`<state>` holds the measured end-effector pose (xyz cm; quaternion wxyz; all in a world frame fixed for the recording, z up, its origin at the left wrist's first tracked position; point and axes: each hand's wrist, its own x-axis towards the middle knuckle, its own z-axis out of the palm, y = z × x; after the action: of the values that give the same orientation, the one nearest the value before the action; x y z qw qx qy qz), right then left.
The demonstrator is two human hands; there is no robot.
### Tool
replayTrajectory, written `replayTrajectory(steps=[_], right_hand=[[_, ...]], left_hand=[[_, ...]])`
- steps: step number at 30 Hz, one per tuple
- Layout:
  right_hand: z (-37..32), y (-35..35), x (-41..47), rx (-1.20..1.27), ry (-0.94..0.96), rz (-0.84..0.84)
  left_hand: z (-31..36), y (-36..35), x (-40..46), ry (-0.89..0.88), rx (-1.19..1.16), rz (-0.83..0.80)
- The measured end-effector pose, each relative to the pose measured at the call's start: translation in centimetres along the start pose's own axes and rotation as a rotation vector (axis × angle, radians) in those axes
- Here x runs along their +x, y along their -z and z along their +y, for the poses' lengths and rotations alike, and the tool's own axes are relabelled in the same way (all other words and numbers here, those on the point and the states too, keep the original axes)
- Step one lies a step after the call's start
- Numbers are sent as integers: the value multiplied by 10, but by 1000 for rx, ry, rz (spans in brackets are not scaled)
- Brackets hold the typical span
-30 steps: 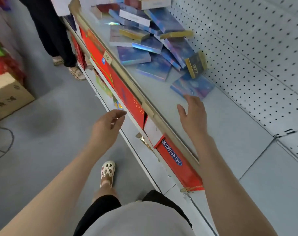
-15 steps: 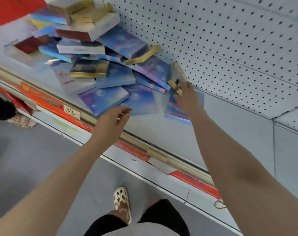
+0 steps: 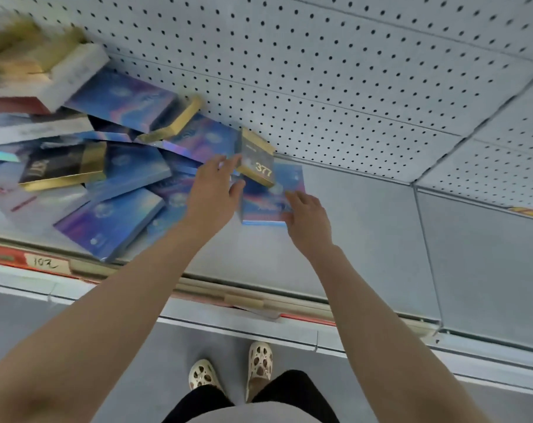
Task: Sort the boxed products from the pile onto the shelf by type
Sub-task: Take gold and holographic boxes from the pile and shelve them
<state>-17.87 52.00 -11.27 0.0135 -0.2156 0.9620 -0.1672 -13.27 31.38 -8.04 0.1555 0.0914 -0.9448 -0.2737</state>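
A small dark box with gold edges and the number 377 (image 3: 257, 161) is stood tilted against the white pegboard back wall (image 3: 335, 87), at the right edge of the pile of boxes (image 3: 112, 154) on the grey shelf (image 3: 366, 239). It is touched at its left side by the extended fingers of the left hand (image 3: 212, 190), which are spread and only slightly bent; whether the box is actually pinched cannot be told. Beneath it, a flat blue holographic box (image 3: 268, 199) is lain on the shelf, and its near right corner is gripped by the curled fingers of the right hand (image 3: 306, 216). To the left, more blue holographic boxes, a black and gold box (image 3: 61, 166) and white boxes are heaped, blurred at the far left. A handwritten price label (image 3: 45, 263) is fixed on the red shelf-edge strip. Below, two cream perforated clogs (image 3: 231, 369) are seen on the grey floor.
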Motion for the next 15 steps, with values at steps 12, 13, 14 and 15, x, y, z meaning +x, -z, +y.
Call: replayTrajectory(steps=[12, 13, 14, 15], right_hand=[[30, 26, 30, 851, -567, -89], [29, 28, 35, 935, -610, -105], [26, 27, 39, 980, -633, -134], [23, 26, 43, 959, -618, -160]], left_hand=[[36, -45, 73, 228, 316, -199], [36, -42, 70, 222, 243, -195], [38, -37, 65, 215, 156, -174], [38, -31, 59, 215, 77, -139]])
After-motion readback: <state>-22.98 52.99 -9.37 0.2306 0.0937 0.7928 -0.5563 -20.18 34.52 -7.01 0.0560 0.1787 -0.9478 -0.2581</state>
